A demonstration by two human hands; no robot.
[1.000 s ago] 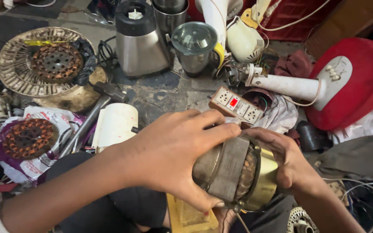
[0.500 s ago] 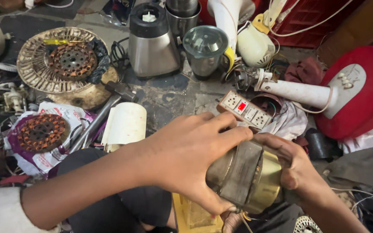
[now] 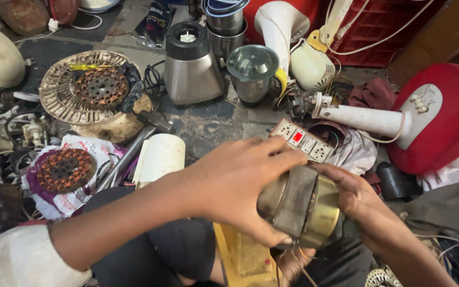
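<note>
Both of my hands hold a small electric motor (image 3: 301, 204), a stubby cylinder with a dark rusty middle band and brass-coloured end caps. My left hand (image 3: 237, 183) wraps over its near end, fingers spread across the top and thumb underneath. From the right, my right hand (image 3: 354, 196) cups the far end cap. The motor hangs over my lap, above a yellow block (image 3: 240, 258). Thin wires trail below it.
A white power strip (image 3: 302, 140) lies just beyond the motor. A steel mixer base (image 3: 191, 66), a mixer jar (image 3: 254, 72), a red and white fan base (image 3: 426, 119), two rusty windings (image 3: 101, 87) (image 3: 64, 170) and a white roll (image 3: 160, 157) crowd the floor.
The view has shifted a little, so the floor clutter sits lower and further right in frame. Both hands keep the same grip on the motor.
</note>
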